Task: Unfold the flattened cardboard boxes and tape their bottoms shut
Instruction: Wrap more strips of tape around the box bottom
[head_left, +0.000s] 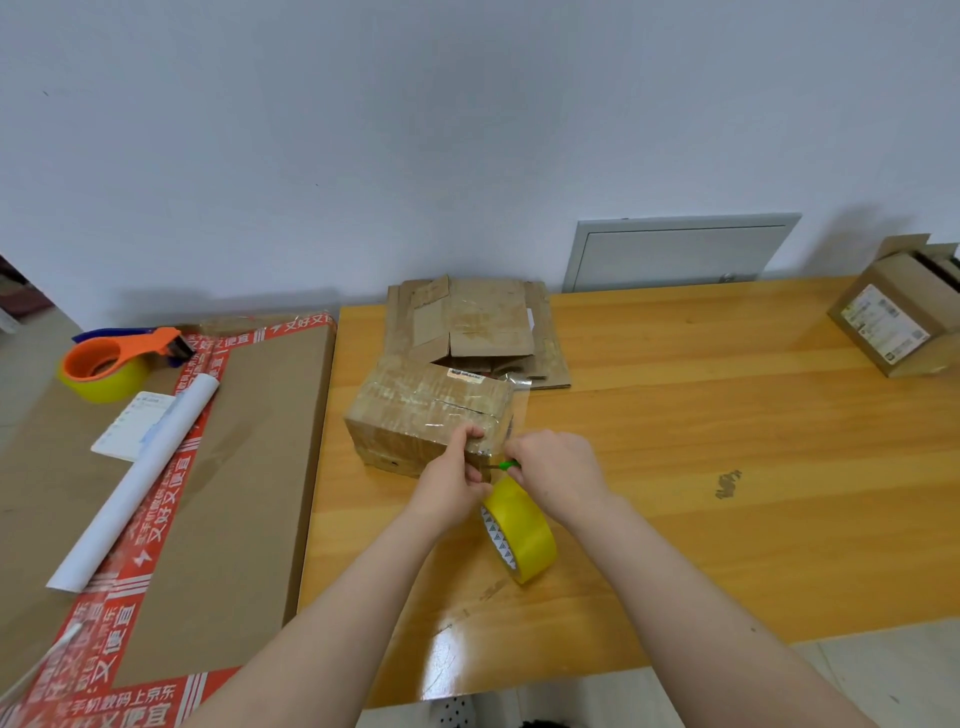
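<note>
Cutting tape at the near right corner of the box (426, 410), which sat on the worktop (675, 415). Left grip (457, 483) clasped that corner. Right grip (550, 467) clenched a green-handled cutter (506, 465) above the tape roll (522, 530). Advice: keep strand taut, cut near the cardboard, press tail flat.

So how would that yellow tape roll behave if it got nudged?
The yellow tape roll seems to stand tilted on its rim on the wooden table, so it would likely roll or topple. It looks thick and fully wound, so probably stiff and fairly heavy for its size. Its glossy side may be slippery.
</note>
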